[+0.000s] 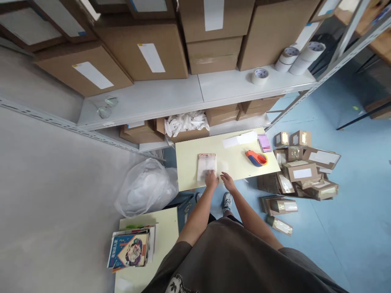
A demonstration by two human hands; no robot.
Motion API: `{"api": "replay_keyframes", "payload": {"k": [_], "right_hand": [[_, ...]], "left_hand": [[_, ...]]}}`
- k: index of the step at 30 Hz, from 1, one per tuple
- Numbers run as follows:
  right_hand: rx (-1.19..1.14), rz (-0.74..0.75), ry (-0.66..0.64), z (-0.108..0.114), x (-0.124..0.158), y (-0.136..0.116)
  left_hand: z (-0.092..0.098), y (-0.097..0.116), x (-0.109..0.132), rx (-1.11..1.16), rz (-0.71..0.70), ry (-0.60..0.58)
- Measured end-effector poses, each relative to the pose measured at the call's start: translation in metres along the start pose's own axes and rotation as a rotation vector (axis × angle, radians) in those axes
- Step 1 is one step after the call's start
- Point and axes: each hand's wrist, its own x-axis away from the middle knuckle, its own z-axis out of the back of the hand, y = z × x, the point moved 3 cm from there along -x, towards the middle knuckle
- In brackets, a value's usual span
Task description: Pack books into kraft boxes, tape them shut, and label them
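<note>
A small flat package [207,163] wrapped in clear plastic lies on a pale yellow table [189,171]. My left hand [211,178] rests on the package's near edge, fingers curled down on it. My right hand [227,180] sits beside it at the table's front edge, fingers bent, touching the table with nothing visible in it. An orange tape dispenser [257,158] lies to the right on the table. White paper slips [240,139] and a pink pad [264,143] lie at the far edge.
Sealed small cardboard parcels [301,171] are heaped on the blue floor to the right. A metal shelf [195,95] holds big cartons, tape rolls [260,75] and a box of white bags [186,123]. A clear plastic bag [146,188] and stacked books [130,248] sit at left.
</note>
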Motion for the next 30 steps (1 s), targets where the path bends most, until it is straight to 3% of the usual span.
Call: {"api": "replay_keyframes", "payload": {"k": [2,5,9,12,14,16,23,26,30], "right_hand": [[-0.003,-0.009,0.003,0.013,0.003,0.004],[-0.005,-0.060,-0.021,0.019,0.001,0.006],[-0.068,-0.161,-0.041,0.015,-0.004,0.001],[-0.130,-0.238,-0.033,0.015,-0.006,-0.005],[-0.173,-0.263,-0.048,0.014,-0.008,-0.009],[-0.209,-0.256,-0.075,0.009,-0.011,-0.014],[-0.209,-0.265,-0.135,-0.034,-0.032,-0.034],[-0.180,-0.246,-0.159,-0.054,-0.047,-0.047],[-0.118,-0.188,-0.206,-0.090,-0.076,-0.069]], "left_hand": [[-0.018,0.006,0.001,-0.054,-0.027,-0.057],[-0.025,0.000,-0.003,-0.050,-0.024,-0.052],[-0.002,-0.030,-0.015,0.047,0.033,0.037],[0.018,-0.066,-0.020,0.096,0.258,0.154],[0.022,-0.085,-0.020,0.142,0.358,0.126],[0.020,-0.097,-0.019,0.192,0.356,0.072],[0.020,-0.110,-0.014,0.343,0.250,0.160],[0.030,-0.123,-0.021,0.395,0.225,0.197],[0.053,-0.156,-0.046,0.467,0.301,0.211]]}}
